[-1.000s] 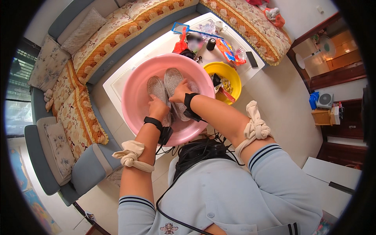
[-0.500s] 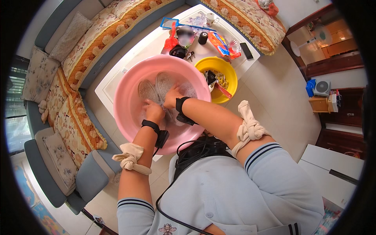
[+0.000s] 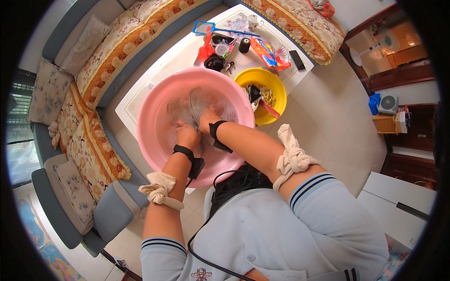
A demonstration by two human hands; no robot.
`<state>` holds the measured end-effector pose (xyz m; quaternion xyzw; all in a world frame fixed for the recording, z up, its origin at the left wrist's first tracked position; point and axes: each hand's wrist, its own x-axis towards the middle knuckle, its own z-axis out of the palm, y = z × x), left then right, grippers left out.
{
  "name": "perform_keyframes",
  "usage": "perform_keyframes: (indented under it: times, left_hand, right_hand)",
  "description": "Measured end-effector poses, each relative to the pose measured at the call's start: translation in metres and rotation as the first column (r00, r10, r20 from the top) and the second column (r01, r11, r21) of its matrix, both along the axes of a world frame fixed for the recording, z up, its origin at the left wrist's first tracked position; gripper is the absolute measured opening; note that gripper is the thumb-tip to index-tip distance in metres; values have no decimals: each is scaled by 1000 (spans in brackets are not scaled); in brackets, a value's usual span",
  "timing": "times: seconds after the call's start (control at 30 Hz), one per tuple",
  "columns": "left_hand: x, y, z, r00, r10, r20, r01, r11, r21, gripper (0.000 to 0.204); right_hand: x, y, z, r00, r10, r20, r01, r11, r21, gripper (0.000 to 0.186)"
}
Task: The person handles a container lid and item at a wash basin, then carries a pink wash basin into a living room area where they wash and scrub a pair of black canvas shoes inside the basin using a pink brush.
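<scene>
A pair of pale grey shoes (image 3: 199, 100) lies in soapy water in a large pink basin (image 3: 149, 122). The shoes' far ends point away from me, and the left one is mostly under the cloudy water. My left hand (image 3: 187, 135) is closed on the near part of the shoes, its fingers partly under water. Close beside it, my right hand (image 3: 207, 119) grips the right shoe, with its fingers largely hidden by suds and the wrist. Both wrists wear black straps, and knotted beige cloths are tied round my arms.
The basin rests on a white table (image 3: 133, 100). Right of it stands a yellow basin (image 3: 282, 93) with clips and cords. Behind are a blue-handled net (image 3: 202, 28), a black thread spool (image 3: 244, 45), a black phone (image 3: 296, 60) and a cup (image 3: 253, 21). A sofa (image 3: 101, 77) curves round the left.
The shoes have gone lower into the water, so their patterned soles show less. My hands have moved down with them, and suds have spread over the surface.
</scene>
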<state>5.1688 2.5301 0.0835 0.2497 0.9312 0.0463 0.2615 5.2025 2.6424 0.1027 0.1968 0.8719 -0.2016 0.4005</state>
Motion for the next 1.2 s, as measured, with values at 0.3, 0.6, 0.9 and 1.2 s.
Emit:
perform_keyframes:
  times: [0.3,0.6,0.9,1.2]
  left_hand:
    - [4,-1,14,1000,28,5,-28,997,70,101]
    - [1,-20,63,953,284,104,-297,942,153,97]
    - [-3,-47,117,968,247,47,-251,941,226,99]
    - [-9,-49,165,976,208,56,-211,864,457,103]
  right_hand:
    - [13,-2,-2,928,-317,-196,302,948,-101,31]
    - [23,0,49,829,-429,-359,409,902,-135,129]
    - [32,2,97,737,-376,-562,350,923,-158,129]
    - [23,17,156,593,-236,-770,157,972,-177,118]
